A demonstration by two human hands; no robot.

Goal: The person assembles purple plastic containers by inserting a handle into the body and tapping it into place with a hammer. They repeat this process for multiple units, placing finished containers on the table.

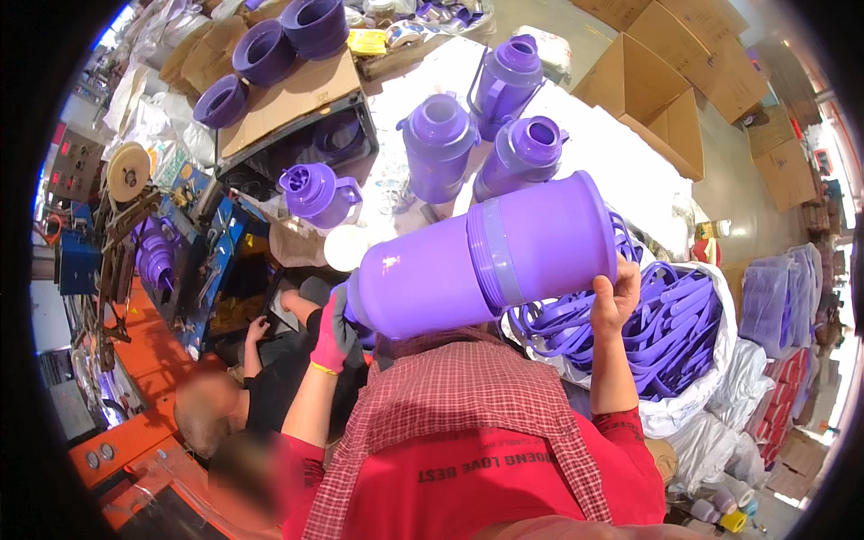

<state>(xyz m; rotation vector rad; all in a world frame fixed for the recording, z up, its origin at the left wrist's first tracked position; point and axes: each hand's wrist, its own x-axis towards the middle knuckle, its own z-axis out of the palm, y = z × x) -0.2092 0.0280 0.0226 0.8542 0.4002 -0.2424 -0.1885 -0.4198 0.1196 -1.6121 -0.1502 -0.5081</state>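
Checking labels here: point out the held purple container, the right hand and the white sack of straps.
Purple container (pixel 484 261), head view: ridged middle.
Right hand (pixel 616 304), head view: thumb side.
Sack of straps (pixel 725 317), head view: right rim.

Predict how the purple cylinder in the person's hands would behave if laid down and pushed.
The purple cylinder would probably roll, given its round sides. Its smooth surface may be slippery. It seems stiff, showing no sag between the left hand and the right hand.

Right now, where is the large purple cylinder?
Mid-frame in the head view, the large purple cylinder lies crosswise between the left hand and the right hand, above the checked apron.
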